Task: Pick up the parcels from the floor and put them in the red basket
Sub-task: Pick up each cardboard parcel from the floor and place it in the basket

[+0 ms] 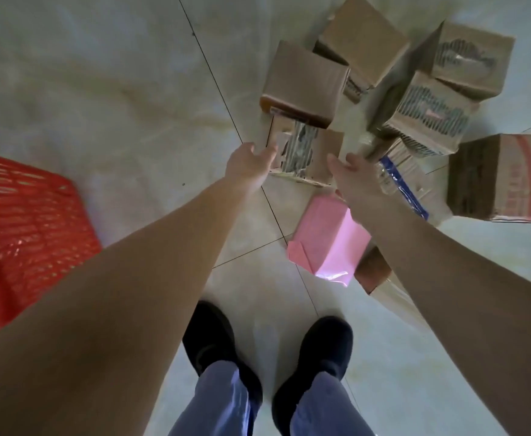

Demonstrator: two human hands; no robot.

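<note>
at the far left, the red basket [21,225] stands on the pale tiled floor [100,89], its slatted wall facing the camera, well apart from the parcels.

moving right, the left hand [251,163] reaches down at the end of a bare arm, fingers loosely spread and holding nothing, its fingertips at the left edge of a flat cardboard parcel with a striped label [302,155]. whether they actually touch it, i cannot tell. just behind that parcel sits a plain brown box [305,83], and behind that another brown box [363,39], tilted.

below the hands, two dark shoes [267,350] and blue trouser legs [273,401] show at the bottom middle.

the right hand [355,177] hangs on the other side of the flat parcel, fingers relaxed and open, thumb toward the parcel, gripping nothing. under its forearm lies a pink parcel [330,243] on the floor, with a small brown box [372,269] beside it, partly hidden by the arm.

further right, a taped parcel with a blue stripe [405,180] lies near the right hand's fingers. behind it rests a box with blurred printed lettering [427,114], then another printed box [468,61] at the top right. at the far right stands a brown box with red print [503,177].
</note>
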